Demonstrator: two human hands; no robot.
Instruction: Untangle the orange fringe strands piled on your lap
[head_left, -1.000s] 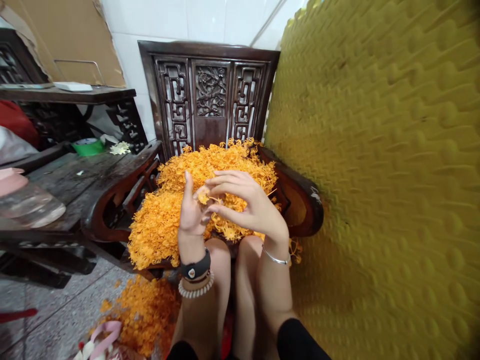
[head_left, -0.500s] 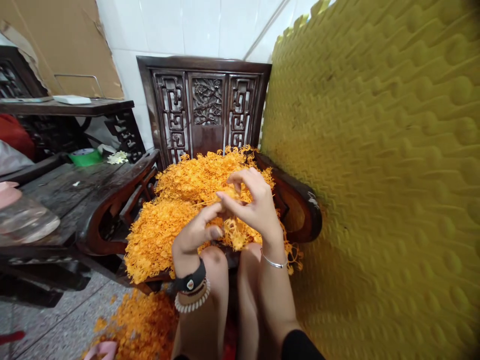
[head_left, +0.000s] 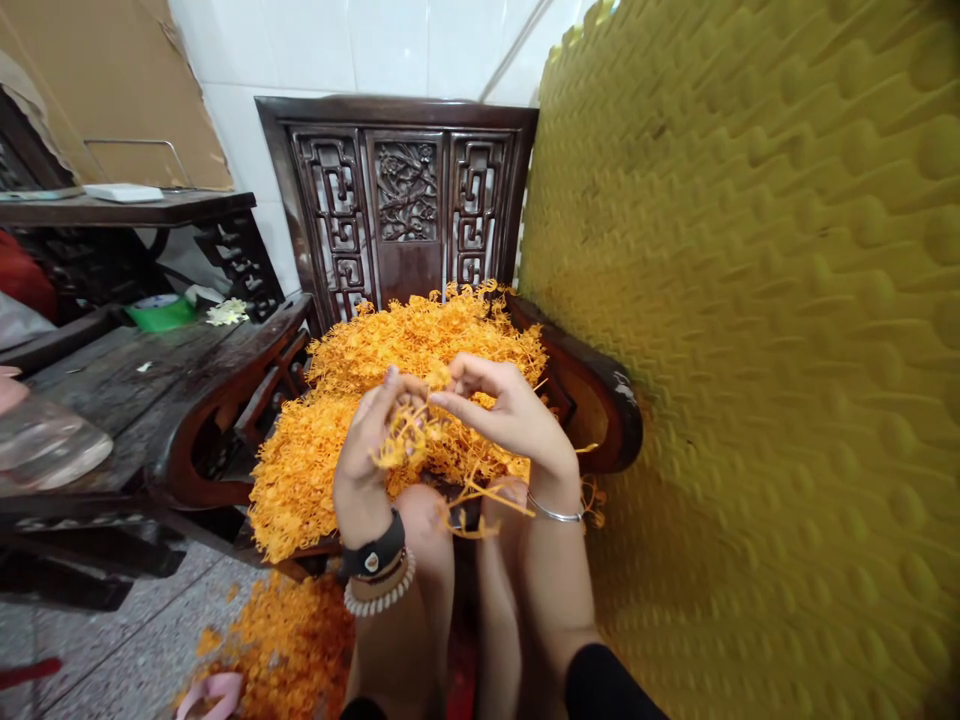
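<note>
Left hand [head_left: 364, 435]: half a second ago its fingers lay under the right; now it stands upright, fingers half curled around a cluster of orange strands [head_left: 409, 437].
Right hand [head_left: 517, 410]: thumb and fingertips nearly together at the same height, by a small orange tuft [head_left: 439, 375]; whether they grip it, I cannot tell.
Loose strands [head_left: 487, 492]: newly in view before the knees [head_left: 424, 515]; whether falling or resting, unclear.
Seat pile [head_left: 300, 460]: orange, heaped on the carved chair [head_left: 409, 262] from the seat's back edge to its near left corner.
Side table [head_left: 97, 370]: green roll [head_left: 161, 313] and pale flower [head_left: 227, 312] toward the far right corner, clear jar [head_left: 56, 440] by the near edge.
Room: white tiled wall [head_left: 397, 50] behind, yellow mat [head_left: 735, 330] upright at right, speckled floor [head_left: 112, 625] below.
Count: two hands, two orange piles (one on the seat, one floor pile [head_left: 285, 630]), one roll, one flower, one jar.
</note>
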